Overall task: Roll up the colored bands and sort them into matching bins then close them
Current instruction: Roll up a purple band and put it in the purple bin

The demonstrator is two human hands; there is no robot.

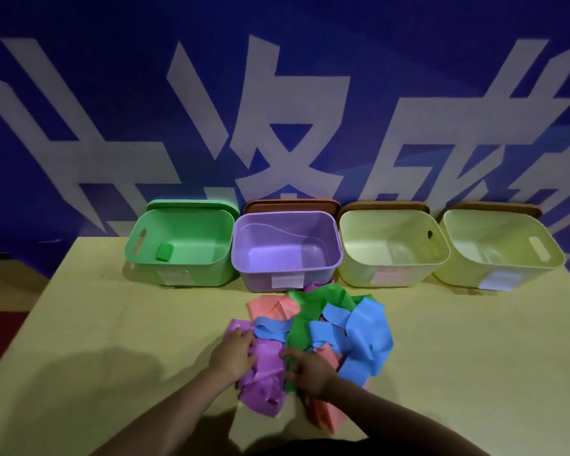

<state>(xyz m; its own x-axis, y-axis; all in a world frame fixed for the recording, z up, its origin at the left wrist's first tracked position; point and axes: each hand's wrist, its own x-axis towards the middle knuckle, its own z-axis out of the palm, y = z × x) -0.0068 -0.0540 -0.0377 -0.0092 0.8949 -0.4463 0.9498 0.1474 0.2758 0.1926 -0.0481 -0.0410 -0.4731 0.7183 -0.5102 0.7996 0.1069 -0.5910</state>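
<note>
While the four open bins (287, 248) stand in a row at the far edge of the tabletop (112, 324), the left hand (232, 355) and right hand (306, 370) both grip the purple band (265, 366) near the front edge. It lies in the tangled pile of bands (343, 327), with bare tabletop on both sides.

- A pale yellow table (112, 324) fills the lower part of the view.
- A blue backdrop (119, 93) with large white characters (277, 126) hangs behind the tabletop's far edge.
- Dark reddish floor (0, 337) shows past the left edge.
</note>
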